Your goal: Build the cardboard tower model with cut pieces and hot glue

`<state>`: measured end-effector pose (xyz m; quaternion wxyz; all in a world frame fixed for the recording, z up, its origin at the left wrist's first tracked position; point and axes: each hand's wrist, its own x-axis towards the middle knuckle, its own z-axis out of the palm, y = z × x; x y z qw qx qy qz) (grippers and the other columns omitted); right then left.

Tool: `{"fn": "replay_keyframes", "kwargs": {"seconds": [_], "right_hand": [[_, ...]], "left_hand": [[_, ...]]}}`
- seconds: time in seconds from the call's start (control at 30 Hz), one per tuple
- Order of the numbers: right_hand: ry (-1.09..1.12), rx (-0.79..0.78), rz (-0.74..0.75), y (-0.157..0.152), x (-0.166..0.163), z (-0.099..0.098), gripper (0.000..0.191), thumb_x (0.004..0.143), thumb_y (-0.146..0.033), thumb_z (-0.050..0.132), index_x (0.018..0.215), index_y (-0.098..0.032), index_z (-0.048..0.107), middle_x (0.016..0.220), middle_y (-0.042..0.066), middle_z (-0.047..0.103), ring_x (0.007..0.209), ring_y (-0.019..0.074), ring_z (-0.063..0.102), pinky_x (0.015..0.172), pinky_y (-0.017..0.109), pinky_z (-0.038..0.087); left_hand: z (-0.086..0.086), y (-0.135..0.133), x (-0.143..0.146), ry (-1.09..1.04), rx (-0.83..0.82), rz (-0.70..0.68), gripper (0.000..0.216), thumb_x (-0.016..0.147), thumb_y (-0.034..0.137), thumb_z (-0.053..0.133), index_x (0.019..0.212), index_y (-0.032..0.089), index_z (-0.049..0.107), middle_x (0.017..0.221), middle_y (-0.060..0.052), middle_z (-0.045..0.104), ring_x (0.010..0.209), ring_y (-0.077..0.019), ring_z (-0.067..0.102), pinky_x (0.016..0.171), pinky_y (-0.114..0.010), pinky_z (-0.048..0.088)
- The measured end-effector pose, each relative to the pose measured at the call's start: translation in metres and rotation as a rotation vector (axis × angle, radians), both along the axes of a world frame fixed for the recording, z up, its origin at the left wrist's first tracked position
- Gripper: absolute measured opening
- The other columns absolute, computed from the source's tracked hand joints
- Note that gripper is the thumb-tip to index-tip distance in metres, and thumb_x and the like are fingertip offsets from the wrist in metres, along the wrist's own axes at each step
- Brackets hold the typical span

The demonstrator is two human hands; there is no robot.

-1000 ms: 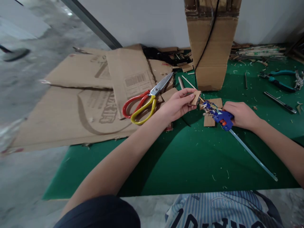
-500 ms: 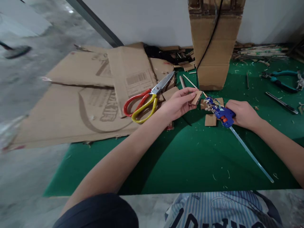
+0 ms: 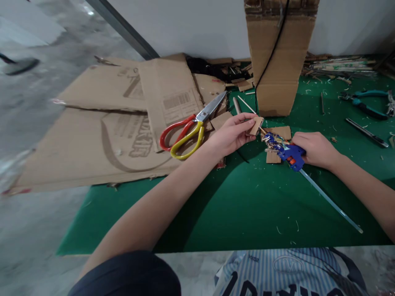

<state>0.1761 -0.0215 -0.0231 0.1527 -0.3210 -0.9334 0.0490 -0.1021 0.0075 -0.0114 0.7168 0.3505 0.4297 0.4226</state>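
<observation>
Between the thumb and fingers of my left hand [image 3: 236, 133] is a small piece of cardboard [image 3: 255, 126], its cut edge facing right. My right hand [image 3: 316, 150] is wrapped round the handle of a blue hot glue gun [image 3: 291, 154] with an orange trigger. Strands of dried glue cover the front of the gun, and its nozzle is at the cardboard's right edge; whether they touch I cannot tell. A long clear glue stick [image 3: 331, 201] sticks out of the gun's back. Beneath the gun, small cardboard squares [image 3: 273, 157] lie on the green table [image 3: 247, 205].
Scissors [image 3: 197, 125] with red and yellow handles rest on large cardboard sheets [image 3: 123, 139] at left. Behind my hands stands a tall cardboard box [image 3: 274, 70] with a black cable over it. Pliers [image 3: 368, 105] and a utility knife [image 3: 366, 132] lie at right.
The glue gun has shifted slightly, its nozzle moving left and down along the cardboard's edge and its glue stick swinging right. My left hand has barely moved.
</observation>
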Motion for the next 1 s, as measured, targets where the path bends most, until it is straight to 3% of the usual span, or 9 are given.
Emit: {"fn": "replay_keyframes", "kwargs": {"seconds": [0.33, 0.57, 1.0], "right_hand": [[-0.038, 0.035, 0.05, -0.0013, 0.0001, 0.0008, 0.018, 0.072, -0.009, 0.056, 0.087, -0.017, 0.062, 0.078, 0.005, 0.064, 0.07, 0.0173, 0.056, 0.057, 0.026, 0.031], [-0.046, 0.057, 0.066, -0.004, -0.0005, 0.0052, 0.023, 0.076, -0.01, 0.058, 0.097, -0.017, 0.065, 0.078, 0.005, 0.065, 0.071, 0.0183, 0.058, 0.057, 0.027, 0.03], [-0.026, 0.055, 0.056, -0.0034, 0.0, 0.0022, 0.028, 0.072, -0.007, 0.056, 0.096, -0.017, 0.065, 0.081, 0.005, 0.067, 0.071, 0.0183, 0.06, 0.057, 0.027, 0.031]], "left_hand": [[-0.0018, 0.0007, -0.0004, 0.008, 0.013, -0.005, 0.01, 0.091, 0.009, 0.068, 0.099, 0.015, 0.069, 0.08, 0.0, 0.071, 0.061, -0.0081, 0.067, 0.058, -0.019, 0.062], [-0.0001, 0.001, 0.0004, -0.008, 0.007, 0.013, 0.011, 0.095, 0.006, 0.06, 0.098, 0.014, 0.067, 0.076, 0.0, 0.07, 0.059, -0.0087, 0.068, 0.056, -0.019, 0.062], [-0.0024, 0.0008, 0.0004, 0.007, 0.006, 0.011, 0.009, 0.09, 0.01, 0.07, 0.097, 0.015, 0.068, 0.082, 0.0, 0.071, 0.063, -0.0084, 0.067, 0.059, -0.02, 0.061]]}}
